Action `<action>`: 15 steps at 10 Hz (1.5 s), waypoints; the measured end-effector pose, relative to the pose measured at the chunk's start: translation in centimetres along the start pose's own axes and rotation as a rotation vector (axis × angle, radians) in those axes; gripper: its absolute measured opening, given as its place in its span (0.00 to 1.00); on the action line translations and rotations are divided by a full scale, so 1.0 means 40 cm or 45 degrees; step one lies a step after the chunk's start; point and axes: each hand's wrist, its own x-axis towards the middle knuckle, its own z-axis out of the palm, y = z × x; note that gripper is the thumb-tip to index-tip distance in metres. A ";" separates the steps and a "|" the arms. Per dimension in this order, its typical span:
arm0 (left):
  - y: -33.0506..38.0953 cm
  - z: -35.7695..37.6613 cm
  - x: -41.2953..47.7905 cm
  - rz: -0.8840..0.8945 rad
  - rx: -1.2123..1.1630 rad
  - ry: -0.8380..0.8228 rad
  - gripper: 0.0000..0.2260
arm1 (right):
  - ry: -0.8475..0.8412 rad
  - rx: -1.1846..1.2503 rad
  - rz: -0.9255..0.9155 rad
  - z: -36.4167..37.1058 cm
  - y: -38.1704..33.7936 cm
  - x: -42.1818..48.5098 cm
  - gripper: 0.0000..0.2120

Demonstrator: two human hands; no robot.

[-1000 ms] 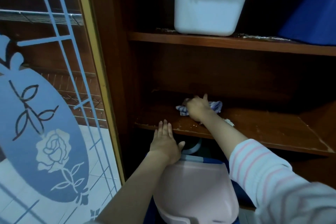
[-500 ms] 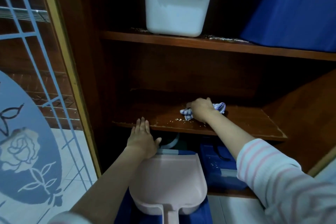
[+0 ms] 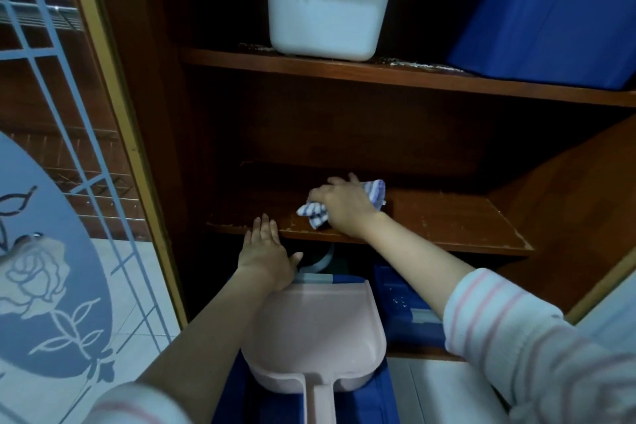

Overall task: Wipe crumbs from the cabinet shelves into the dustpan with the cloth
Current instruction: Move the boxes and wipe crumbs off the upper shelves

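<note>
Mid-wipe: right hand (image 3: 347, 208) grips cloth (image 3: 315, 213) near shelf (image 3: 447, 231) front edge, flat-fingered left hand (image 3: 266, 251) steadying; next, pull crumbs off into dustpan (image 3: 316, 330).

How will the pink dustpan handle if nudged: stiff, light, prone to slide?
The dustpan is probably stiff: its moulded walls hold their shape. Likely light, a thin plastic shell. It may slide on the smooth blue box under it; the left hand at its far corner seems to steady it.

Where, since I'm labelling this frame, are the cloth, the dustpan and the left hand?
cloth (image 3: 315, 215), head view, striped lower-left fold
dustpan (image 3: 309, 327), head view, bare pink pan floor
left hand (image 3: 265, 253), head view, its back
</note>
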 end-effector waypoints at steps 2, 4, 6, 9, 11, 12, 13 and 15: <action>-0.001 0.005 0.001 -0.007 0.020 -0.006 0.35 | 0.019 -0.077 -0.179 0.039 -0.033 -0.033 0.25; 0.002 0.006 -0.001 -0.014 0.051 0.000 0.36 | -0.082 -0.168 -0.006 0.060 0.048 -0.077 0.27; 0.004 0.008 -0.002 -0.021 0.072 0.001 0.37 | -0.082 -0.151 0.097 0.075 0.125 -0.122 0.26; 0.007 0.009 -0.004 -0.026 0.086 0.018 0.37 | 0.377 0.323 0.350 0.062 0.190 -0.136 0.31; 0.029 0.003 0.005 -0.099 0.189 -0.011 0.39 | 0.590 0.541 0.584 0.092 0.257 -0.180 0.38; 0.027 0.009 0.006 -0.092 0.169 -0.002 0.40 | 0.373 0.614 0.744 0.165 0.262 -0.197 0.37; 0.023 0.015 0.004 -0.083 0.157 0.022 0.41 | 0.254 0.695 0.822 0.200 0.268 -0.193 0.30; 0.027 0.013 -0.001 -0.096 0.146 0.028 0.42 | 0.491 0.937 1.020 0.186 0.312 -0.189 0.22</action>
